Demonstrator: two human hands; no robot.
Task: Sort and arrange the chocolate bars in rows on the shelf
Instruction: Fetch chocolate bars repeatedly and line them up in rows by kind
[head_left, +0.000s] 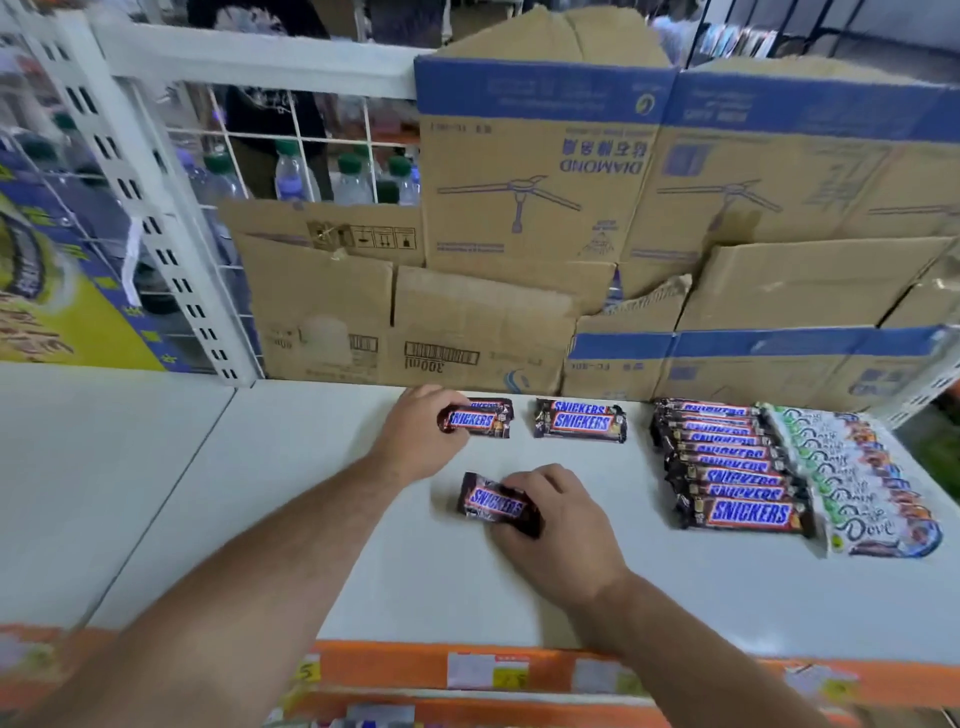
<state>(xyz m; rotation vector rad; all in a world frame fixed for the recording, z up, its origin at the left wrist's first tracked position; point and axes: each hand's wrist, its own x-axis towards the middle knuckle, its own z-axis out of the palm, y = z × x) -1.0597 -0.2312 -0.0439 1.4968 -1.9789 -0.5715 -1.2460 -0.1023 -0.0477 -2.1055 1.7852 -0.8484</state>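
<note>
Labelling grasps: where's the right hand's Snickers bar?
Head view, centre: the brown-wrapped Snickers bar lies tilted on the white shelf, gripped by the right hand, in front of the Snickers pile the left hand holds.

The Snickers bars (748, 512) have dark brown wrappers with blue lettering edged in white and red. The Dove bars (852, 467) are white with green, orange and blue markings. The shelf (753, 582) is plain white, and its front strip (395, 662) is orange with white and yellow labels. The cardboard boxes (519, 208) are tan, banded in blue.
</note>
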